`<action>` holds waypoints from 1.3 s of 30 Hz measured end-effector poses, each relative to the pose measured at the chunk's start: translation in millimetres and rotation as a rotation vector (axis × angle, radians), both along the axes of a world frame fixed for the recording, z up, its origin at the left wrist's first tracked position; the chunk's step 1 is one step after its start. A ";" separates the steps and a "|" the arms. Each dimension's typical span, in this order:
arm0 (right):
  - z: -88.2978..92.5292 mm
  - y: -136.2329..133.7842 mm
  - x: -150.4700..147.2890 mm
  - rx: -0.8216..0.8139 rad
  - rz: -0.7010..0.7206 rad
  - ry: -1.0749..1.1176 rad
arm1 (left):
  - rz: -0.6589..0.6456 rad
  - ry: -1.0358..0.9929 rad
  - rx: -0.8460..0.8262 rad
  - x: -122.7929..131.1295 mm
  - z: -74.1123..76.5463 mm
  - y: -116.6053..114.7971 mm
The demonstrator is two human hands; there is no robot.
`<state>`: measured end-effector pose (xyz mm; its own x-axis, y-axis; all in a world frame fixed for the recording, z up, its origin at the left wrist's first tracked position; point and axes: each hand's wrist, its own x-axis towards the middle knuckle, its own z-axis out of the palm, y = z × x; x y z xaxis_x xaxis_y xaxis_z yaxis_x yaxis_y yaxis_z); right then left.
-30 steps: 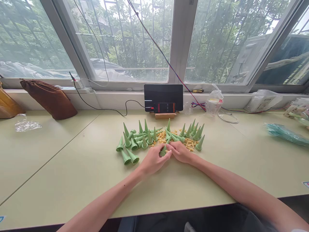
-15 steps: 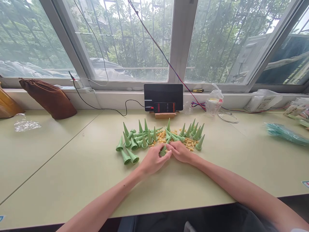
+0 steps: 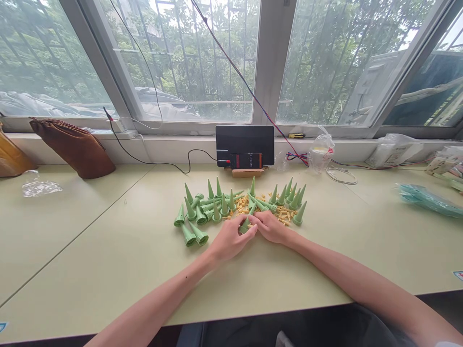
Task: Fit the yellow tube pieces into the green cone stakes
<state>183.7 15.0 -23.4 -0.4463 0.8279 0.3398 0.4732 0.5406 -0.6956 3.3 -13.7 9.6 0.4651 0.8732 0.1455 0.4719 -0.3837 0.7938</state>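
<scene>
Many green plastic cones (image 3: 202, 210) stand or lie in a heap on the pale table (image 3: 108, 250), mixed with small yellow pieces (image 3: 285, 214). My left hand (image 3: 229, 238) is closed round one green cone (image 3: 246, 224), whose tip points up and away. My right hand (image 3: 271, 227) meets it at the cone, fingers pinched together at the cone's wide end. What the right fingers pinch is hidden.
A dark tablet (image 3: 245, 144) with a phone (image 3: 246, 161) on a wooden stand sits at the back by the window. A brown pouch (image 3: 74, 147) lies far left. Plastic bags (image 3: 321, 153) and a teal bag (image 3: 427, 199) lie at the right. Cables run along the sill.
</scene>
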 end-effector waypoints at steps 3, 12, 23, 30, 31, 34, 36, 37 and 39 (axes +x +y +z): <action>-0.3 0.2 0.0 0.001 -0.002 0.007 | 0.001 0.002 -0.003 0.0 -0.9 0.4; 0.5 -0.4 -0.6 0.000 -0.002 0.006 | 0.001 0.002 0.010 -0.5 -1.7 0.3; 2.1 -1.3 -0.8 -0.016 -0.012 0.006 | -0.001 0.003 0.029 1.3 -2.3 -0.9; 2.2 -2.6 -1.5 -0.029 -0.009 0.024 | 0.000 0.010 0.045 1.8 -3.8 0.1; 2.7 -2.8 -1.6 -0.029 -0.002 0.029 | 0.004 0.008 0.045 1.9 -4.4 0.4; 4.0 -3.6 -1.6 -0.025 0.022 0.042 | 0.011 -0.003 0.048 1.9 -6.1 1.3; 4.3 -3.9 -1.4 -0.021 0.031 0.045 | 0.012 -0.009 0.048 2.0 -6.7 1.7; 4.2 -4.0 -1.3 -0.018 0.034 0.045 | 0.013 -0.012 0.048 2.1 -6.8 1.8; 4.1 -4.0 -1.1 -0.013 0.037 0.042 | 0.017 -0.017 0.049 2.3 -6.3 1.7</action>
